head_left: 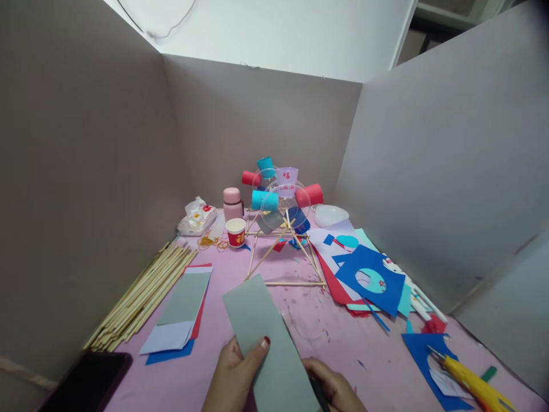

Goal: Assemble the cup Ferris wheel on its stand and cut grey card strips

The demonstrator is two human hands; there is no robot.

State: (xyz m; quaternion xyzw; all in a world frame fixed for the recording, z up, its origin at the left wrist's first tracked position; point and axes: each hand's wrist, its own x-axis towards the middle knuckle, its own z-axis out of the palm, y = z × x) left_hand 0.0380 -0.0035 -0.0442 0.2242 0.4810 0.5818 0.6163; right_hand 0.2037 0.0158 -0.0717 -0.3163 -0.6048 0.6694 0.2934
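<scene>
My left hand grips a grey paper strip, thumb lying on top and fingers underneath. At the strip's right edge my right hand is closed around a black handle, which looks like scissors; most of it is hidden by the fingers and paper. Beyond the strip stands a wheel model made of sticks, clear discs and coloured paper cups. Left of my hands lies a fanned stack of grey, white, red and blue paper strips.
Wooden sticks and a dark phone lie left. A paper cup, pink flask and tissue pack stand farther back. Cut paper sheets and a yellow glue gun lie right. Grey panels enclose the table.
</scene>
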